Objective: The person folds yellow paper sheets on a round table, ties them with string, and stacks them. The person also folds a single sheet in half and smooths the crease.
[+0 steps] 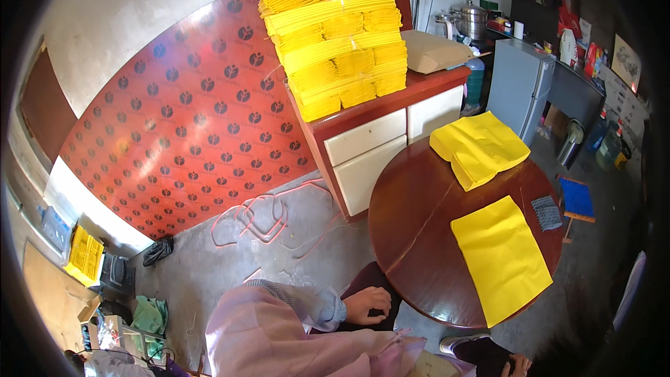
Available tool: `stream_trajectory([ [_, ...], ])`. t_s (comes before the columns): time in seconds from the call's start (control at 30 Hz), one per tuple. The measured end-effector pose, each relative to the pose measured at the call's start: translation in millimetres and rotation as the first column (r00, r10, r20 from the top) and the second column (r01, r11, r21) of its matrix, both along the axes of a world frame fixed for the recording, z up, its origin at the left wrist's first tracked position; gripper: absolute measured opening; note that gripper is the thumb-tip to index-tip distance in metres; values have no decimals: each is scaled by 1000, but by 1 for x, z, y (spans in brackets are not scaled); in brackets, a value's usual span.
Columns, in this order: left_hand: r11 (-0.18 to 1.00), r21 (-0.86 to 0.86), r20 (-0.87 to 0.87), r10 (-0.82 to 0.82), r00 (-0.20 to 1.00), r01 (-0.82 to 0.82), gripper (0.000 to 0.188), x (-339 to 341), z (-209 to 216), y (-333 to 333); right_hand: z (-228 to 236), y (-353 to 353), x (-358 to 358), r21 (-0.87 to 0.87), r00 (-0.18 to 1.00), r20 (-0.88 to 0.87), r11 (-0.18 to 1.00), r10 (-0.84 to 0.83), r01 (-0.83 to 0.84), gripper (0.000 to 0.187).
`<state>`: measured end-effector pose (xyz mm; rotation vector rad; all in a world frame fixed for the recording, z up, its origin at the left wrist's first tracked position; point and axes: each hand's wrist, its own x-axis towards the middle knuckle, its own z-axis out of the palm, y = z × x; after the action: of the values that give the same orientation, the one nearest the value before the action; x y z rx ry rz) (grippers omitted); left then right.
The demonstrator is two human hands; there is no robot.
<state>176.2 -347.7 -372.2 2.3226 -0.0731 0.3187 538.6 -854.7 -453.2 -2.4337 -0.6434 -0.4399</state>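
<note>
My left hand (366, 305) rests on my dark-trousered left knee, fingers loosely bent and apart, with nothing in it. At the bottom edge my right hand (515, 365), partly cut off, lies on my other knee; its visible fingers are slightly bent and no held thing shows. Beyond my knees stands a round dark red table (412, 237). A flat yellow sheet-like piece (501, 258) lies on its near right part, the nearest thing to my hands on the tabletop. Farther back on it is a creased yellow pile (481, 148). A small grey cloth (546, 213) sits by the right rim.
A tall stack of yellow bundles (342, 42) stands on a red-topped cabinet (373, 146), beside a brown package (434, 52). Pinkish hose or cord (262, 218) coils across the floor. Right of the table are a blue-headed broom (576, 197) and a grey fridge (520, 87).
</note>
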Motion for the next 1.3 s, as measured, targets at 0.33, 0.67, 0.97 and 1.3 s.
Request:
stream_trajectory([
  [0.33,1000,-23,-10,11,1000,-12,12,1,1,-3,-4,-1,0,5,1000,15,1000,-2,2,25],
  [0.67,1000,11,20,16,1000,-16,12,1,-6,-2,-10,0,7,6,999,43,1000,2,-2,23],
  [0.97,999,-40,120,17,993,-13,9,0,5,-1,0,5,-5,6,999,40,1000,18,-18,22],
  [1.3,891,31,222,435,873,-452,15,117,95,-30,150,157,71,476,922,-296,876,248,-83,15],
])
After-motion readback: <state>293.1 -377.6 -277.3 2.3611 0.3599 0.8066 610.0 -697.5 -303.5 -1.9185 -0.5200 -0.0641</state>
